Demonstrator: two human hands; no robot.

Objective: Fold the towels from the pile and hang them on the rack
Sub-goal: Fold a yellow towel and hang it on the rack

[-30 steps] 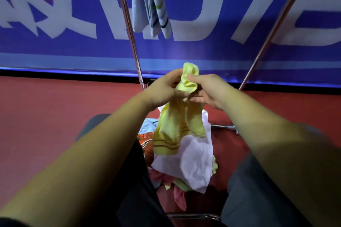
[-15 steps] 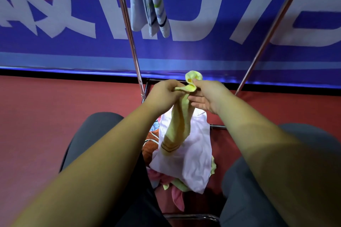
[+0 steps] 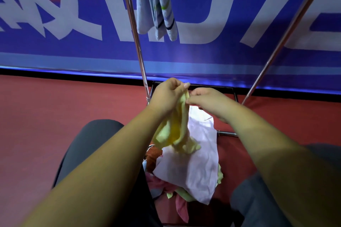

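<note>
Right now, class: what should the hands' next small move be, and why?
Probably draw the left hand and right hand apart along the top edge: both pinch the yellow towel close together, and it hangs bunched above the pile, so it needs spreading before any fold.

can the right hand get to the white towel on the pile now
Probably yes: the white towel lies just below the right hand with nothing between, but that hand pinches the yellow towel.

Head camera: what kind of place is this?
Probably an indoor hall or sports venue, not a house: a huge blue banner with giant white letters, a red floor, and a metal rack holding a hung towel.
</note>
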